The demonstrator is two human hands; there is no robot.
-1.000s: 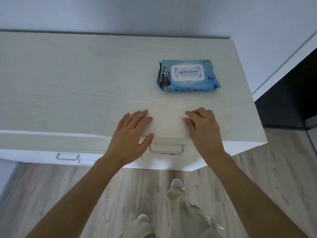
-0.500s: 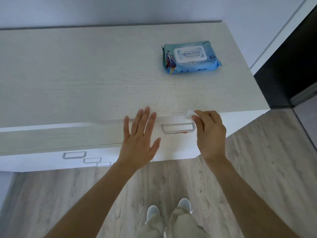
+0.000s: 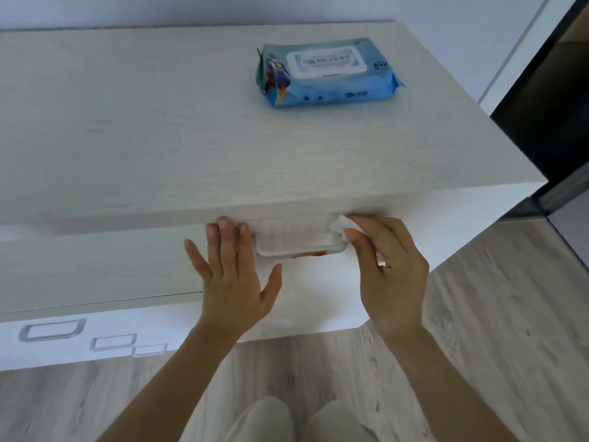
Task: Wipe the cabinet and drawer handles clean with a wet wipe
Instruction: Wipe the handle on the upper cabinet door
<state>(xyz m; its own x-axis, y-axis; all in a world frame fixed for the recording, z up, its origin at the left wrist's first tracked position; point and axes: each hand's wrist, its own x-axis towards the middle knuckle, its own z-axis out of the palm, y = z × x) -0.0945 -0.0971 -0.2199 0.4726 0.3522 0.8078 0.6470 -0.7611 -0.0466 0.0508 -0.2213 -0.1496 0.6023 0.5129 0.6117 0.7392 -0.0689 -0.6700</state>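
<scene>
A person is standing over a pale wood-grain cabinet (image 3: pixel 191 138) that is filling the upper two thirds of the frame, both bare forearms reaching up from the bottom edge. At centre right, the right hand (image 3: pixel 390 269) is pinching a white wet wipe (image 3: pixel 342 224) between curled fingers and thumb, and is holding it against the right end of the top drawer handle (image 3: pixel 299 250), a pale rectangular loop sitting just under the cabinet's front lip. A small part of the wipe is also showing white beside the knuckles. At centre, the left hand (image 3: pixel 234 275) is lying flat on the drawer front (image 3: pixel 111 266), fingers straight and slightly spread, thumb out to the right, fingertips just beside the handle's left end; it is holding nothing. A trace of orange is showing below the handle's lower bar; what it is cannot be told.

In the upper right of the frame, a blue pack of wet wipes (image 3: pixel 325 74) is lying flat on the cabinet top, its white flap lid closed and facing up, well apart from both hands. At lower left, three more drawer handles (image 3: pixel 51 330) are showing in a receding row. Pale trouser legs (image 3: pixel 287 419) are standing on grey wood-look flooring (image 3: pixel 494 346) at the bottom of the frame.
</scene>
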